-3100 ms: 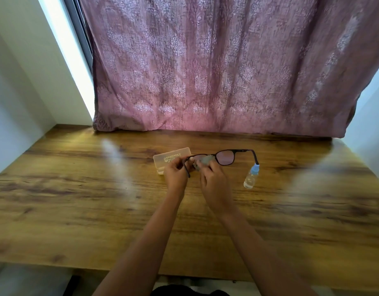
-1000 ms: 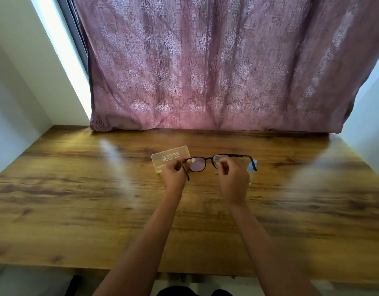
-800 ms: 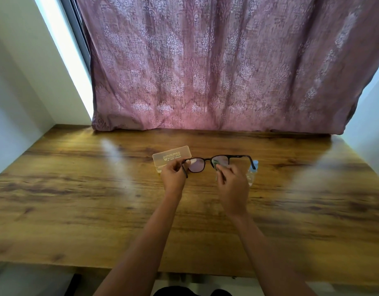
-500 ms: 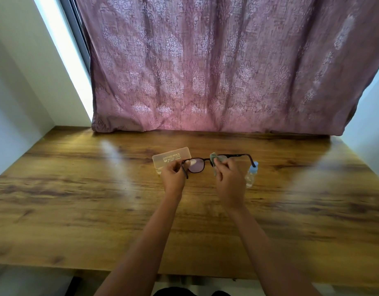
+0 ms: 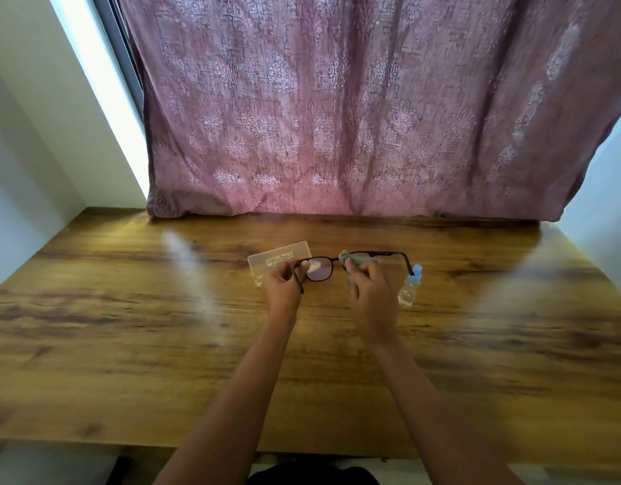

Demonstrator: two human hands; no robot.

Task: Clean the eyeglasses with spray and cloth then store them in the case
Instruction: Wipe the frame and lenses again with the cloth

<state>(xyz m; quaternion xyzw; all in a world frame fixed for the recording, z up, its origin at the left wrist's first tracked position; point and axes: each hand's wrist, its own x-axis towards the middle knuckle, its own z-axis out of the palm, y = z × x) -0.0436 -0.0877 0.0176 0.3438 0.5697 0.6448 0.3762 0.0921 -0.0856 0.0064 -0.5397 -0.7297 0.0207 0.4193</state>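
Pinching the glasses (image 5: 319, 269) by one end, the left hand (image 5: 282, 287) holds them above the counter (image 5: 127, 327); the right hand (image 5: 370, 292) presses a cloth (image 5: 352, 259) around the other lens. The case (image 5: 279, 259) lies behind, the spray bottle (image 5: 409, 287) just right.

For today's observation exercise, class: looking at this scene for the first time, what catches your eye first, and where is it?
The mauve patterned curtain fills the whole back of the view, hanging down to the wooden table. At the table's middle, the left hand holds black-framed eyeglasses while the right hand presses a pale green cloth on one lens. A translucent case lies behind the left hand, and a small blue-capped spray bottle stands right of the right hand.
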